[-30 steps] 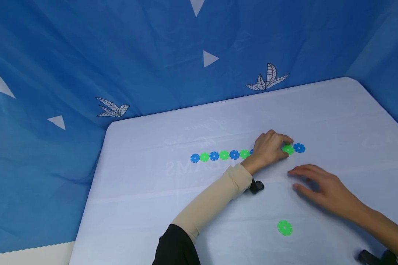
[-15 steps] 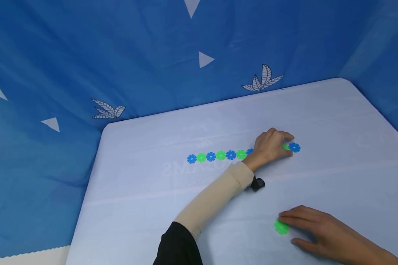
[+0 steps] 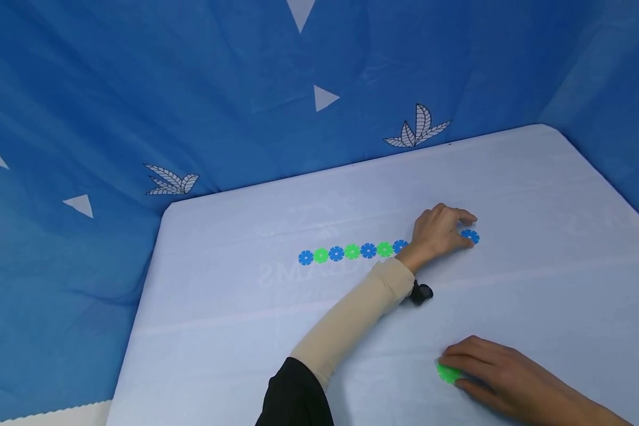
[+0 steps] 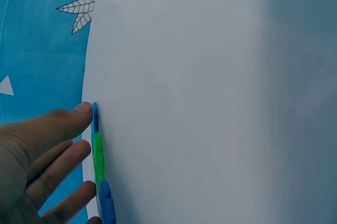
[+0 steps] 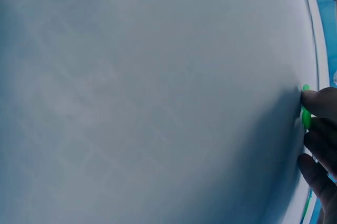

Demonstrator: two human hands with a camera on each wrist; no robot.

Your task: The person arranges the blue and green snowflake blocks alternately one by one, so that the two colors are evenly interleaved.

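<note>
Blue and green notched plastic discs form a row on the white table, its left end a blue disc. My left hand lies over the right part of the row and hides some discs. Its thumb and forefinger stand apart around the end blue disc. In the left wrist view the thumb is at the edge of that blue disc, and the fingers are loosely spread. Nearer the front, my right hand pinches a separate green disc by its edges, partly covering it; the right wrist view has the thumb against this green disc.
A white cloth covers the table. Behind it hangs a blue curtain with white triangles and leaf prints. A small black device sits at my left wrist.
My right hand has come down toward the front and taken hold of the separate green disc. My left hand has shifted slightly right along the row, toward the end blue disc.
</note>
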